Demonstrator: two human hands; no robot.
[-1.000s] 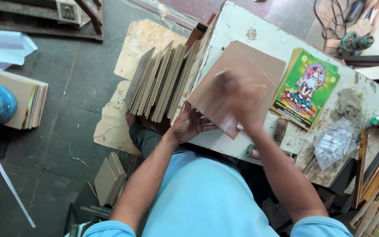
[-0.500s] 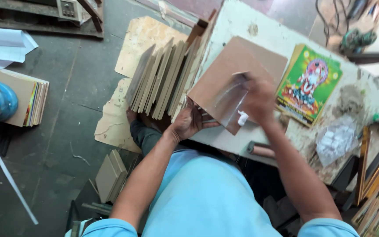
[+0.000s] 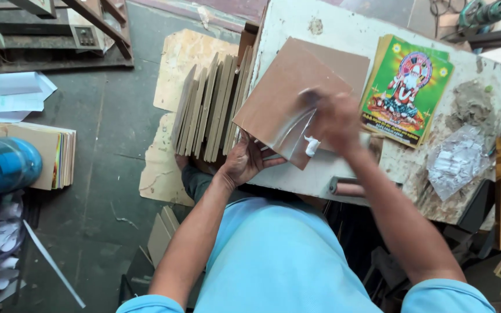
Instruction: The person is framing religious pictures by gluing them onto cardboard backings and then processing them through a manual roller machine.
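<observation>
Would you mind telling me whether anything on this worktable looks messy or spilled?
Yes: a grey crusty lump has dried on the stained white worktable, beside the colourful printed pictures; wet white paste smears the brown square board.
</observation>
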